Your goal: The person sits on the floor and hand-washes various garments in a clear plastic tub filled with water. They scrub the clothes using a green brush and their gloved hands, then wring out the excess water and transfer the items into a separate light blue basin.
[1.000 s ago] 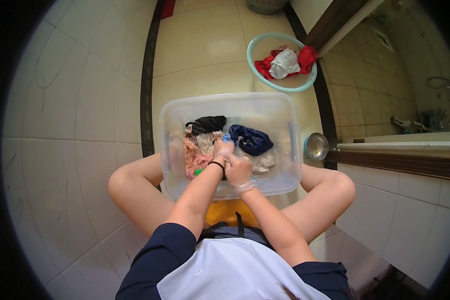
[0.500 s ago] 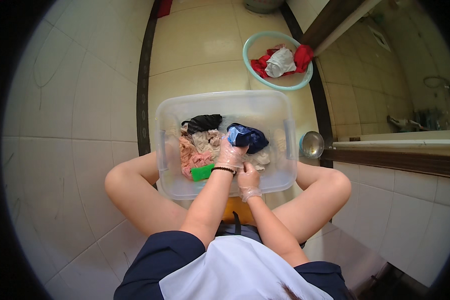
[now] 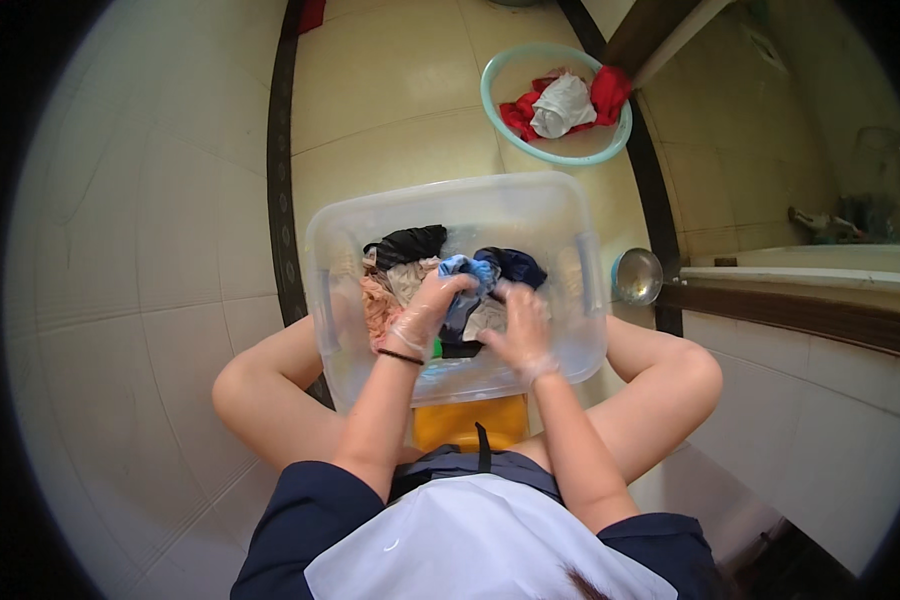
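Tub: clear plastic tub (image 3: 530,215) stands on the tiled floor (image 3: 170,250) right between the person's knees, likely so both hands reach down into it without stretching; a low yellow stool (image 3: 465,420) shows just behind its near wall.
Laundry in tub: blue garment (image 3: 475,275) lies near the middle, with a black piece (image 3: 407,243) at the far left and a peach one (image 3: 378,305) along the left wall, all bunched and touching one another.
Left hand: left hand (image 3: 425,310) wears a thin clear glove and a dark band at the wrist; its fingers are curled closed on a bunched fold of the blue garment, gripping it from the left.
Right hand: right hand (image 3: 518,325), gloved too, presses on the same garment from the right with fingers bent over the cloth; the two hands sit close together, as for rubbing fabric against fabric.
Basin: teal basin (image 3: 500,125) sits on the floor beyond the tub, well apart, holding red and white cloth (image 3: 562,103), seemingly kept separate from the pile in the tub.
Ladle: metal ladle (image 3: 637,277) rests just beside the tub's right wall, within easy reach of the right hand.
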Motion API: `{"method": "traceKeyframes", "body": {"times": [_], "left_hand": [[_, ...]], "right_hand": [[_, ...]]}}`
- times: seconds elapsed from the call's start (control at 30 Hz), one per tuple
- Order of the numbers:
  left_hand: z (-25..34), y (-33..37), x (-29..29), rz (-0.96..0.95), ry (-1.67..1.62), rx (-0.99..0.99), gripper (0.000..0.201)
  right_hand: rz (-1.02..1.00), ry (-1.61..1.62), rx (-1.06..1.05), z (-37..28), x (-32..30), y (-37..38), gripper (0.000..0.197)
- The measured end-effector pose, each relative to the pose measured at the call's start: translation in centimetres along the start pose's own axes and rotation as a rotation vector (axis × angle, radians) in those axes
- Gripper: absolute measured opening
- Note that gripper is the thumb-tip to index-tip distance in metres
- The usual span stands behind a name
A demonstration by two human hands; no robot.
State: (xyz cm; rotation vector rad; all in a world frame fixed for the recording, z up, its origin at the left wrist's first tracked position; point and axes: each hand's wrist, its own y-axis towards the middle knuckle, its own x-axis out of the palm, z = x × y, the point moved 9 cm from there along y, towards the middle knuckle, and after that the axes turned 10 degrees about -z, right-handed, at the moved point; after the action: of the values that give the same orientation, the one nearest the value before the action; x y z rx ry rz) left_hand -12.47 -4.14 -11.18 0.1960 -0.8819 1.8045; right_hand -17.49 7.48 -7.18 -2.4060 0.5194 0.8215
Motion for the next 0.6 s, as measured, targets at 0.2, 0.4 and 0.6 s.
{"method": "traceKeyframes", "body": {"times": [0.2, 0.4, 0.6], "left_hand": [[4.6, 1.2, 2.5, -0.27, -0.001, -0.066, 0.025], [-0.8, 6.3, -11.0, 0.329, 0.228, -0.165, 0.052], [-6.9, 11.7, -3.8, -0.046, 1.811, 0.047, 0.062]], "right_hand": [[-0.409, -0.156, -0.174, 5.8, 4.6, 10.7, 0.059], [-0.123, 0.097, 0.522, 15.5, -0.2, 12.6, 0.051], [0.006, -0.221, 0.35, 16.0, 6.1, 15.3, 0.048]]}}
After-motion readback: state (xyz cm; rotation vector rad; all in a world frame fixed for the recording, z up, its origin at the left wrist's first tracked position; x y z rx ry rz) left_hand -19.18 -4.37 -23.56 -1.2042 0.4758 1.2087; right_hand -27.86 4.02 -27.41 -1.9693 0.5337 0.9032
